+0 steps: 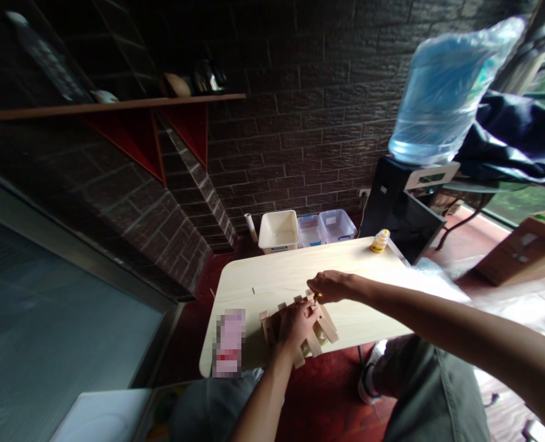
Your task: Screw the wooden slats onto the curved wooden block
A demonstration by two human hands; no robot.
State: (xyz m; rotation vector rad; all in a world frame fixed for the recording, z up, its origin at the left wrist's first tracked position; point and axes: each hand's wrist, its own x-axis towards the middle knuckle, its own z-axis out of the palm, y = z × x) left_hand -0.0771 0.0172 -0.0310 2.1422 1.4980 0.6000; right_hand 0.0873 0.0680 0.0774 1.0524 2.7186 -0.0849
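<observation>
A small slatted wooden frame, made of pale strips with dark holes, lies near the table's front edge. My left hand is closed over its middle, thumb and fingers close to a corner joint. Closed in a fist, my right hand is at the frame's far corner, around a small tool with an orange-yellow part showing below the fingers. The tool's exact kind is mostly hidden by the hand. A short thin dark piece lies on the pale wooden table, left of the frame.
A pixelated pink sheet lies at the table's left. A small clear container with yellow parts stands at the far right corner. Behind are a cream bin, clear plastic boxes and a water dispenser with a blue bottle.
</observation>
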